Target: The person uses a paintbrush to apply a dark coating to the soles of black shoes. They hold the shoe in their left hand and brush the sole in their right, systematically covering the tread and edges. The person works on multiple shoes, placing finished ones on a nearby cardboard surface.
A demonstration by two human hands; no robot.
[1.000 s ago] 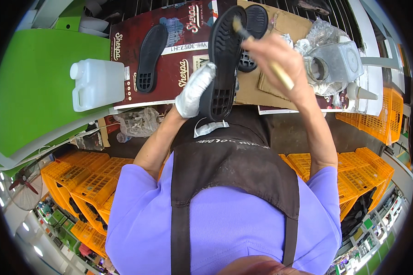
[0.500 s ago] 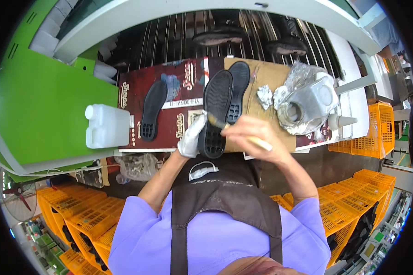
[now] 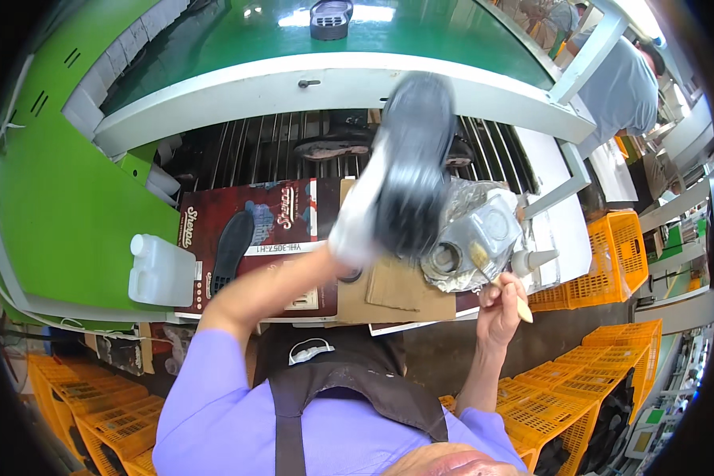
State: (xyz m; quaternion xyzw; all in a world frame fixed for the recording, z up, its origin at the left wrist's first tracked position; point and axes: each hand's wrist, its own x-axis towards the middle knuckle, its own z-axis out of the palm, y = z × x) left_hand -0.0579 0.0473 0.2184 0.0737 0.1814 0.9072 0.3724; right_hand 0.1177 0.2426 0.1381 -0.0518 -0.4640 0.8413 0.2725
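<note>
My left hand [image 3: 355, 226], in a white glove, is closed on a black shoe sole [image 3: 416, 151]. Both are smeared by motion, held up over the work surface with the sole's far end across the white beam. Bare, my right hand [image 3: 500, 313] pinches a brush [image 3: 524, 310] with a pale handle. The brush's bristles are beside the mouth of a cut-open grey-white plastic jug [image 3: 496, 226], which lies on crumpled plastic wrap. Another black sole [image 3: 234, 242] lies on the dark red cardboard [image 3: 282, 274] at the left. My left hand and the raised sole hide part of the brown cardboard [image 3: 389, 289].
A white jug [image 3: 163, 274] stands by the green machine panel [image 3: 63, 198]. Beyond the white beam [image 3: 254, 91], a sole [image 3: 330, 22] sits on a green belt [image 3: 238, 47]. Metal rollers run below the beam. Orange crates [image 3: 595, 262] stand at right. A person in grey [image 3: 623, 87] is far right.
My left hand has lifted the sole up and away toward the beam. My right hand has moved the brush off the sole, rightward to the cut-open jug. The view has shifted, showing the green belt.
</note>
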